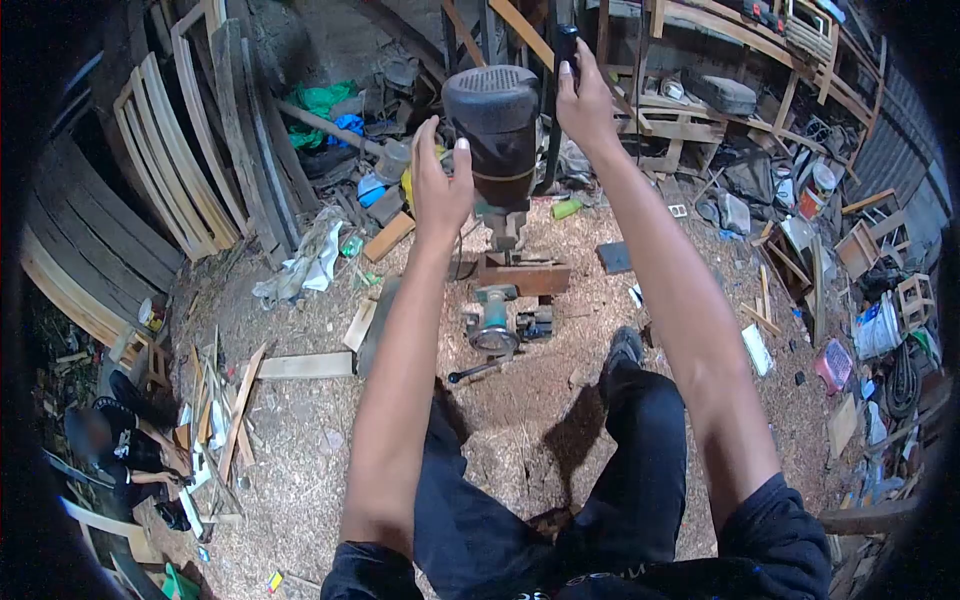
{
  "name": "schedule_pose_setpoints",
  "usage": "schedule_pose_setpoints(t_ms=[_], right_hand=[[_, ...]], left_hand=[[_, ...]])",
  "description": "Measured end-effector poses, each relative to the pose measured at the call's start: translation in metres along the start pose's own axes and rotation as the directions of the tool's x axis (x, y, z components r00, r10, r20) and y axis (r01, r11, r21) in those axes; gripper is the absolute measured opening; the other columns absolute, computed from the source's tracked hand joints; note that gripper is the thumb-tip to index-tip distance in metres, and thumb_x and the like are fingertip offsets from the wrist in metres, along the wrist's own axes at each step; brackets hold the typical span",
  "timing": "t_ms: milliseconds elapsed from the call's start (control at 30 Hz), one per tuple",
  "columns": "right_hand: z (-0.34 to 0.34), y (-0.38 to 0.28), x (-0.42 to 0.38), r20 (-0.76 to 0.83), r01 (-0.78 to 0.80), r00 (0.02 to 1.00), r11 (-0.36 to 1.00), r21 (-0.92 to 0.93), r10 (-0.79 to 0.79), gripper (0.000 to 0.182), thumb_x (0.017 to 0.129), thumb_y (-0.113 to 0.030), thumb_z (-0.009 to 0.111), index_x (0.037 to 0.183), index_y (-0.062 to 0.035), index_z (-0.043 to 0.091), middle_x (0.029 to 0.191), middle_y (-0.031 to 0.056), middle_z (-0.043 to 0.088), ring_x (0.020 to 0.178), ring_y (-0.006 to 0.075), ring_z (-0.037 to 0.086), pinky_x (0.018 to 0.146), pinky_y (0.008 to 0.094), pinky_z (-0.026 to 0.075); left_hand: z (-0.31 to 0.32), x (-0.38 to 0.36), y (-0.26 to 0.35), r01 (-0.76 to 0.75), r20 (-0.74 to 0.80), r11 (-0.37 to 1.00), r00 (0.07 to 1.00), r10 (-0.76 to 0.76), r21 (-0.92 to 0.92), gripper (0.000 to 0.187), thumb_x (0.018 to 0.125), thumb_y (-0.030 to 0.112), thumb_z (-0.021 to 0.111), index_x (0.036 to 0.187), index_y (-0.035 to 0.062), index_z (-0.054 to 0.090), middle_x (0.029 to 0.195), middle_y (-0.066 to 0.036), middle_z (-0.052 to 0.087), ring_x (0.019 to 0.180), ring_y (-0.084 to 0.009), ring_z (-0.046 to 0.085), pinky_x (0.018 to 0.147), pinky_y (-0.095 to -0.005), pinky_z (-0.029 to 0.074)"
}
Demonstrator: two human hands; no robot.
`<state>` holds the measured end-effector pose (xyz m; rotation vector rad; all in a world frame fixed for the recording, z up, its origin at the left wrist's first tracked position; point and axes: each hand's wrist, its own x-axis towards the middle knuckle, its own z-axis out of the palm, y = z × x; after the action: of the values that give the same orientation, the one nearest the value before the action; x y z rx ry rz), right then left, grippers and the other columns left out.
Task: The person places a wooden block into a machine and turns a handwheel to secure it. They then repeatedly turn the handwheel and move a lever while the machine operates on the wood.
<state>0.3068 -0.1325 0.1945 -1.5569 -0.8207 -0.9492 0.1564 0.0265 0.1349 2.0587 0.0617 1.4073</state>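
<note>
A standing machine with a dark motor housing (490,115), vented on top, rises in front of me; it resembles a drill press or mortiser. My left hand (441,185) is at the housing's left side, open, thumb and fingers apart. Higher up on the right, my right hand (586,100) is closed around the black grip of a lever (567,48). Below the motor, a reddish-brown wooden block (525,275) lies across the work table, under the machine's head. A green vise-like base with a round handwheel (494,335) sits nearer me.
Wood shavings (300,420) cover the floor. Curved slats (175,160) and boards lean at the left wall. A person (125,450) crouches at the lower left beside wood strips. Wooden frames (690,120) and scrap line the back and right. A plank (305,366) lies left of the machine.
</note>
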Motion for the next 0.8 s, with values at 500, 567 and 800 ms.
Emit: schedule_pose_setpoints(t_ms=[500,567,800], right_hand=[[0.055,0.094,0.028,0.012,-0.303,0.945,0.886,-0.351,0.328,0.024,0.096,-0.025,0.058,0.102,-0.0062,0.071,0.089,0.0244,0.068,0.092,0.0417,0.065,0.074,0.0447,0.049],[0.074,0.14,0.028,0.083,-0.555,0.832,0.821,0.133,0.548,0.022,0.093,-0.027,0.062,0.101,-0.0102,0.073,0.092,0.024,0.069,0.092,0.041,0.066,0.074,0.0448,0.05],[0.077,0.139,-0.008,0.018,-0.411,0.898,0.852,-0.325,0.44,0.033,0.083,-0.032,0.076,0.103,-0.0053,0.073,0.087,0.0225,0.07,0.088,0.0375,0.068,0.079,0.0438,0.053]], left_hand=[[0.048,0.049,-0.019,-0.108,-0.11,0.991,0.989,0.098,-0.082,0.058,0.093,0.041,0.06,0.13,-0.0035,0.049,0.133,-0.023,0.049,0.126,-0.0387,0.044,0.109,-0.0452,0.032],[0.049,0.052,-0.023,-0.15,-0.126,0.985,0.982,0.139,-0.085,0.058,0.093,0.041,0.061,0.129,-0.0028,0.049,0.132,-0.023,0.049,0.126,-0.0387,0.044,0.109,-0.045,0.033],[0.056,0.058,-0.042,-0.164,-0.142,0.97,0.98,0.139,-0.181,0.073,0.09,0.054,0.063,0.135,-0.0015,0.048,0.135,-0.024,0.048,0.129,-0.0382,0.043,0.109,-0.0443,0.032]])
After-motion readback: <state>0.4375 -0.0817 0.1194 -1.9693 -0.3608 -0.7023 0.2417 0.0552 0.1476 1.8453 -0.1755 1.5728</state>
